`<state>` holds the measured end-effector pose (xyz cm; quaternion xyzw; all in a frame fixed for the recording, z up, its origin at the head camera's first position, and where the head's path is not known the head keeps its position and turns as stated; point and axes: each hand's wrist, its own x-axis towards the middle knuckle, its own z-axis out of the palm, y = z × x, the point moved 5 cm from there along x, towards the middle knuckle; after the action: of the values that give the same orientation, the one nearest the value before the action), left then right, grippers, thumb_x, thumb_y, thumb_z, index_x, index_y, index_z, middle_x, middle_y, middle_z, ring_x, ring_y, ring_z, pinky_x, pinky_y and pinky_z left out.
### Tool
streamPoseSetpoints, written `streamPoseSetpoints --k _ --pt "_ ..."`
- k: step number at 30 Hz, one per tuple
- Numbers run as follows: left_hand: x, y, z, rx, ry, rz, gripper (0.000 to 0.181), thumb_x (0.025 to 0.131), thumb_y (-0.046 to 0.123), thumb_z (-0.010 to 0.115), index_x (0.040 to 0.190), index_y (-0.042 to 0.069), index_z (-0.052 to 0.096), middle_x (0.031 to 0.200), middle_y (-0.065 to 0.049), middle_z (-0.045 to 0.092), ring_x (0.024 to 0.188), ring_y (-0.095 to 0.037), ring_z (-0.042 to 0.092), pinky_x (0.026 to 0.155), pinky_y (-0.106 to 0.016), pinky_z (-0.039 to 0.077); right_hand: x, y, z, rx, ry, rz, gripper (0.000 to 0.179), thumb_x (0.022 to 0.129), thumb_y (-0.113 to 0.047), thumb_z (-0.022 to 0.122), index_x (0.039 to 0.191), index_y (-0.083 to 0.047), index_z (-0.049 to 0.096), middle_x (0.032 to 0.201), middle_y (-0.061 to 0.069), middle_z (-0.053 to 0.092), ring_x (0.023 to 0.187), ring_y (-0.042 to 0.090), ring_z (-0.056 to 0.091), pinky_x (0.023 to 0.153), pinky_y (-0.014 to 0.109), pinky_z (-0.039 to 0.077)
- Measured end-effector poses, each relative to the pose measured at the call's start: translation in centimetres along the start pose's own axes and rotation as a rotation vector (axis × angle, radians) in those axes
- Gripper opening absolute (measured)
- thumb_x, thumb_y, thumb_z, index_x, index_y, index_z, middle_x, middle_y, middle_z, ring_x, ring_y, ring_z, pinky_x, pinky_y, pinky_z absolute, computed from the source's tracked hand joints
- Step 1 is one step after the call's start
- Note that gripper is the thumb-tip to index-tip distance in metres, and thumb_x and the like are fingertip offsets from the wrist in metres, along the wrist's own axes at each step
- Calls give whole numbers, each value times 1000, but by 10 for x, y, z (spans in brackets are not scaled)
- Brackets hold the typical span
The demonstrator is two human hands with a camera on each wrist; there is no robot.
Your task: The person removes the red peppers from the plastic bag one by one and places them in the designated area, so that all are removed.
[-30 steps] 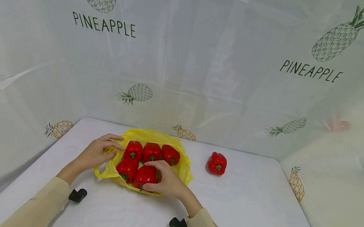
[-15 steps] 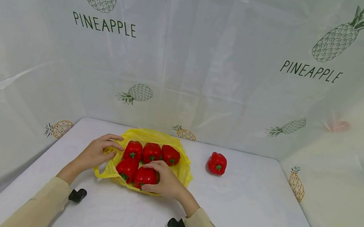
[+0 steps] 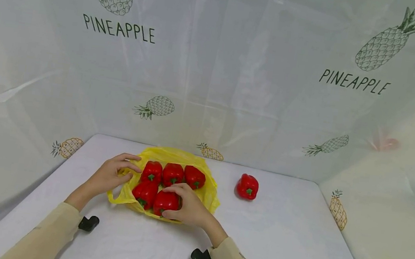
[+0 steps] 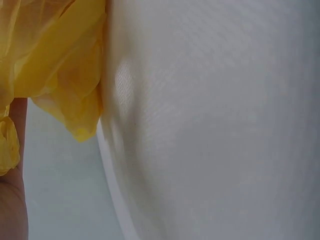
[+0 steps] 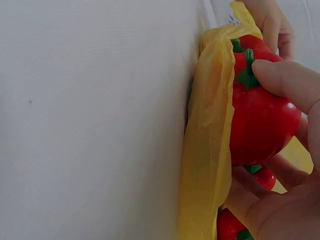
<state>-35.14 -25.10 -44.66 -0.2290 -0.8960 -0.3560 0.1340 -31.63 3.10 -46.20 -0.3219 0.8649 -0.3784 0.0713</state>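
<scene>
A yellow plastic bag (image 3: 172, 154) lies spread open on the table, with several red bell peppers (image 3: 173, 174) inside it. My right hand (image 3: 192, 207) grips the front bell pepper (image 3: 165, 202), which sits within the bag near its front edge. In the right wrist view the thumb (image 5: 280, 80) lies beside that pepper's green stem, while the other fingers curl round its far side. At the bag's left edge, my left hand (image 3: 109, 173) holds the plastic with bent fingers. A bunched yellow loop of the bag (image 4: 7, 145) lies against that hand in the left wrist view.
Right of the bag, one more red bell pepper (image 3: 247, 186) sits alone on the white table (image 3: 275, 245). A pale sheet printed with pineapples (image 3: 233, 62) hangs behind and along both sides. Black wrist mounts (image 3: 200, 257) show by both sleeves.
Over the last second my right hand has closed in slightly round the front bell pepper and shifted a little to the left. The left hand, the bag and the other peppers stay put.
</scene>
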Motion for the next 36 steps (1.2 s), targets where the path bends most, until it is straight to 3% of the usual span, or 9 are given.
streamPoseSetpoints --k 9,15,17,20,23,26,30,36 --pt "1 2 0 -4 -8 -8 25 96 -1 74 108 20 82 147 -4 61 142 -36 52 101 -4 33 -3 -6 -12 28 -2 10 54 92 -31 84 142 -28 65 146 -3 53 136 17 50 108 43 53" --pt "1 0 0 7 -2 8 25 96 1 75 108 22 82 147 -3 61 140 -34 54 100 -6 37 -8 -11 -22 29 7 -10 55 92 -29 84 143 -27 64 148 -2 54 138 19 49 105 39 55" --pt "1 -1 0 13 2 10 25 96 1 76 108 22 83 146 -2 61 139 -34 54 102 -12 43 -9 -12 -26 33 9 -12 55 92 -28 84 143 -28 64 148 -2 54 138 19 49 102 34 56" --pt "0 -2 0 10 3 4 26 95 0 76 108 22 83 146 -3 62 139 -35 54 106 -30 52 -12 -11 -31 53 12 -15 55 92 -26 84 143 -28 63 147 -1 54 137 21 50 97 30 58" --pt "0 -2 0 6 -3 -8 26 96 0 75 108 22 83 147 -4 61 140 -36 53 107 -49 53 -15 -8 -37 85 12 -5 55 92 -24 84 143 -30 63 148 -1 52 136 21 51 94 27 59" --pt "1 -3 1 2 -12 -17 26 97 0 75 109 22 82 148 -3 60 142 -35 52 108 -55 51 -19 -4 -43 109 12 8 54 93 -25 83 143 -31 63 148 -1 51 134 22 53 92 27 60" --pt "2 -3 2 5 -18 -9 26 97 0 75 110 21 82 148 -3 60 142 -35 52 108 -52 51 -24 -2 -53 112 22 7 55 93 -26 83 144 -32 62 149 -2 51 133 21 53 92 27 59" --pt "2 -5 2 18 -14 1 26 97 1 75 110 22 82 148 -1 60 141 -33 53 107 -24 46 -30 -4 -67 138 39 -27 56 94 -23 83 145 -28 62 152 -1 52 134 21 54 92 28 60"
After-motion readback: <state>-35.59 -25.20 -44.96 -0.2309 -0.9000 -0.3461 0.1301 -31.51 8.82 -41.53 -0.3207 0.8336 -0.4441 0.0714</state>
